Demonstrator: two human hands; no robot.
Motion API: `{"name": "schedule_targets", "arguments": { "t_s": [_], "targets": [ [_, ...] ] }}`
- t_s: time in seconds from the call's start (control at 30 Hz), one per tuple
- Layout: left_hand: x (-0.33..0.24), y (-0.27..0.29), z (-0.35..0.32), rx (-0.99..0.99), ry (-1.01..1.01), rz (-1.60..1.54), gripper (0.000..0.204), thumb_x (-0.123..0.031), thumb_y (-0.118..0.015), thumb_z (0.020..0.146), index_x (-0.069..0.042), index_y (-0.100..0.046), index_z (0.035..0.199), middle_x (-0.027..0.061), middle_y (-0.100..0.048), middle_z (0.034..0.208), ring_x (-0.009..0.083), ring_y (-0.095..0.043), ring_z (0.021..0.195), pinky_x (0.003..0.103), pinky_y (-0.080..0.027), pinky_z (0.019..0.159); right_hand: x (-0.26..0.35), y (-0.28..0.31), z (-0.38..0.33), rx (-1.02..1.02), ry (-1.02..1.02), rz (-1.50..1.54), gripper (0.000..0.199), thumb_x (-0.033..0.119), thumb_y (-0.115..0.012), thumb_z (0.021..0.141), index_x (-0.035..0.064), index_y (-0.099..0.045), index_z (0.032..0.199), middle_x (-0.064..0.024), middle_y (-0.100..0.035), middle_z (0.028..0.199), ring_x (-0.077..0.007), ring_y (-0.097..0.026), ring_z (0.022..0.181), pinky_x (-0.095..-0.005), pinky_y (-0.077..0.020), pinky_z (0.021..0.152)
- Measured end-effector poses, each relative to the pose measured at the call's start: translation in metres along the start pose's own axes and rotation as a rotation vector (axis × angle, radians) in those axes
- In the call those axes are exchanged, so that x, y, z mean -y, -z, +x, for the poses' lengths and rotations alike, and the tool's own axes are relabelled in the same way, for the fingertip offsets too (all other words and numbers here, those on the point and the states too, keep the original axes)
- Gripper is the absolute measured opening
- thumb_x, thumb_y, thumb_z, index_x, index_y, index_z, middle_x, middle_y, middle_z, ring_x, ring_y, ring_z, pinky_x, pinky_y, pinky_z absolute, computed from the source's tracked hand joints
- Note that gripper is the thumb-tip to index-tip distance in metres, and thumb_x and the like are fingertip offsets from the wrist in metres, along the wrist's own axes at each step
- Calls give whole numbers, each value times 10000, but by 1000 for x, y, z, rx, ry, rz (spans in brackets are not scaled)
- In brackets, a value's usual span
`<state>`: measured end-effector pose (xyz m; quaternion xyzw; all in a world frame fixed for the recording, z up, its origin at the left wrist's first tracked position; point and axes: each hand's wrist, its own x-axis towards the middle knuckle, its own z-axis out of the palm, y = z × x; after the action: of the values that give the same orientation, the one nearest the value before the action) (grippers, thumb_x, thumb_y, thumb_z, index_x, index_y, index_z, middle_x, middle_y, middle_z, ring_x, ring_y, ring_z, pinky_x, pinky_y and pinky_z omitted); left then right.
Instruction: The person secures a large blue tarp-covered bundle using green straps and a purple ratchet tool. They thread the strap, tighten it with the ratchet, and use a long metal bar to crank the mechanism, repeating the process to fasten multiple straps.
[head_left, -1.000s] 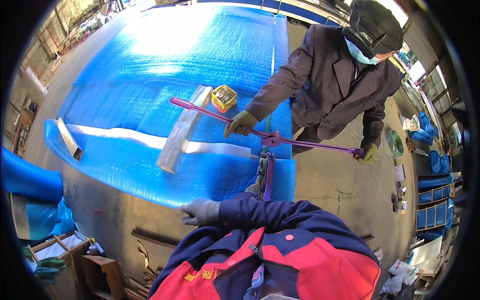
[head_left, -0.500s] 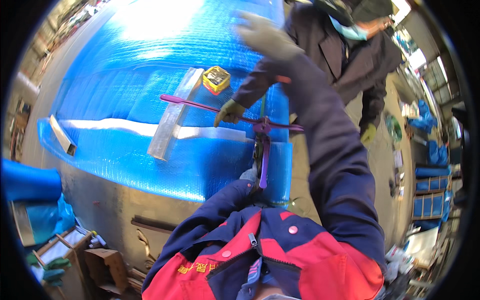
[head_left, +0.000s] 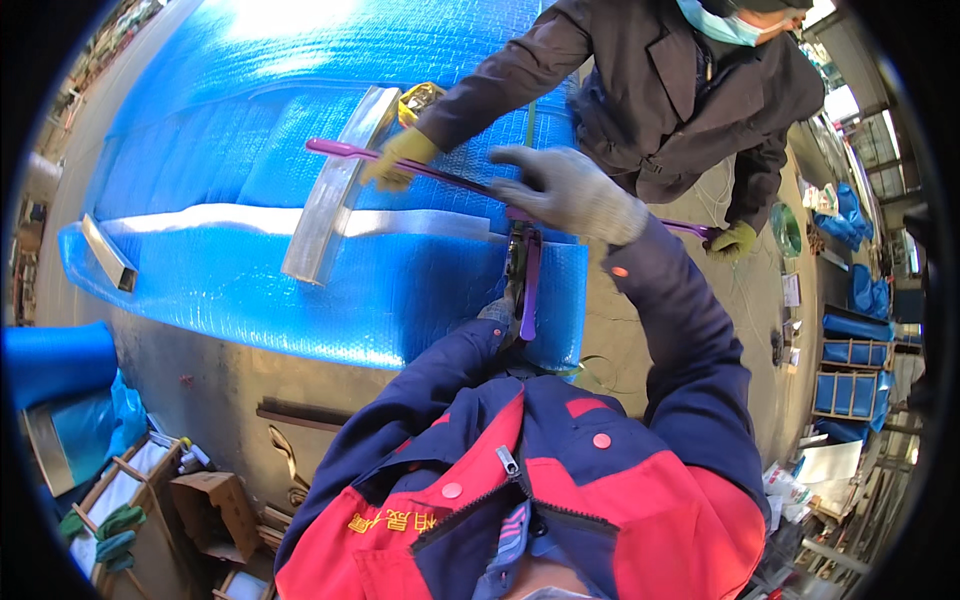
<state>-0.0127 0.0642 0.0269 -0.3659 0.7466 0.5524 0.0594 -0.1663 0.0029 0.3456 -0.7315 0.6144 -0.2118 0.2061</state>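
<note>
Purple strapping tool (head_left: 527, 275) standing at the near edge of the blue bubble-wrapped bundle (head_left: 300, 150), its long handle running across toward the co-worker. Right hand (head_left: 560, 190) in a grey glove hovering just above that handle, fingers spread apart, clamped on nothing. Left hand (head_left: 497, 312) low beside the tool's body, mostly hidden by the sleeve — grip cannot be told. Co-worker's yellow-gloved hand (head_left: 398, 158) wrapped around the handle further along. Metal channel (head_left: 335, 190) lying across the white strap (head_left: 300, 220). Best done with the tool kept square to the strap and steady, even pressure — no jerking.
</note>
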Motion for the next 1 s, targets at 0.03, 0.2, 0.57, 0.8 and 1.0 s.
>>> {"name": "schedule_targets", "arguments": {
  "t_s": [0.03,0.2,0.57,0.8,1.0],
  "targets": [
    [1,1,-2,-3,-5,-15,886,-303,-731,875,-51,-230,1561,305,-682,1130,467,-663,1099,477,-518,959,-9,2,-14,15,-107,-16,454,402,-639,973,19,-660,1216,-214,-715,890,-361,-703,810,-445,-541,741],
    [-2,4,-5,-2,-61,-69,868,-307,-734,883,-47,-246,1552,289,-684,1146,450,-666,1107,467,-520,959,-79,-40,-99,-50,-639,442,415,424,-613,997,18,-664,1069,-74,-644,761,-169,-645,639,-307,-517,592],
    [25,-19,11,-32,-199,-178,743,-300,-715,917,-41,-330,1497,246,-686,1197,406,-672,1123,439,-524,958,-148,-277,-170,-52,-988,453,743,675,-659,880,-46,-664,1058,-183,-713,923,-325,-717,818,-379,-552,700],
    [34,-10,-13,10,51,-208,454,-294,-685,931,-67,-567,1306,227,-709,1147,383,-697,1054,423,-533,927,-154,-291,-157,-95,-1025,644,667,558,-677,881,-80,-668,1074,-217,-718,940,-357,-725,869,-396,-557,736],
    [43,3,-19,-86,146,-239,400,-316,-721,903,-73,-659,1215,214,-717,1144,358,-692,1084,410,-529,938,-174,-307,-152,-32,-1003,688,567,450,-687,903,-50,-653,1169,-176,-720,991,-339,-714,822,-420,-560,686]
  ]
}}
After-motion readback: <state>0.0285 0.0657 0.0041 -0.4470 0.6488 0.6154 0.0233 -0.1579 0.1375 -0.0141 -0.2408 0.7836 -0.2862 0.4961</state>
